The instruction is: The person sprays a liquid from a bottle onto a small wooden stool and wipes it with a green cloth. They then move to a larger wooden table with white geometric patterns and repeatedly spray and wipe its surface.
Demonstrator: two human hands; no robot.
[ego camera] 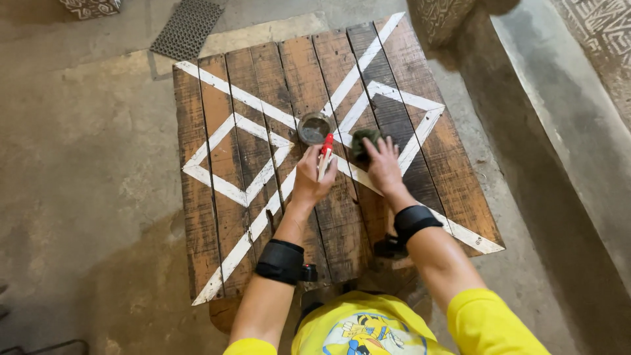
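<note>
A dark wooden plank table [217,217] carries painted white diamond lines. My left hand [312,177] grips a paintbrush [325,155] with a pale wooden handle and a red ferrule, its tip just below a small round tin [314,127] near the table's middle. My right hand [383,165] presses a dark green cloth [365,141] onto the planks beside a white line, to the right of the tin. Both forearms wear black wrist straps and yellow sleeves.
The table stands on a concrete floor [85,164]. A dark mesh mat [186,27] lies on the floor beyond the table's far left corner. A patterned pillar base [442,20] rises at the far right corner, with a raised concrete ledge [565,131] along the right.
</note>
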